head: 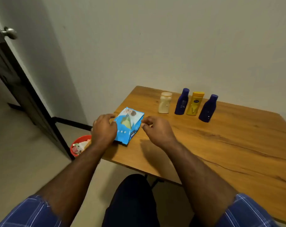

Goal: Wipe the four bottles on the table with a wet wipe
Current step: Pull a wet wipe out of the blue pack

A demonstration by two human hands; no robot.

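Steadying the blue wet-wipe pack (129,125) at the table's (220,145) near-left corner, you are gripping its left edge with your left hand (103,128), while your right hand (157,129) is hovering just beside its right edge, fingers loosely curled and holding nothing. You are working the opening step, by my judgement: no wipe is showing yet, so the next move is calling for that right hand to lift the flap and draw one out. Standing untouched, well apart from both hands, are the cream bottle (165,103), first blue bottle (182,102), yellow bottle (195,103) and second blue bottle (208,108), in a row by the wall.
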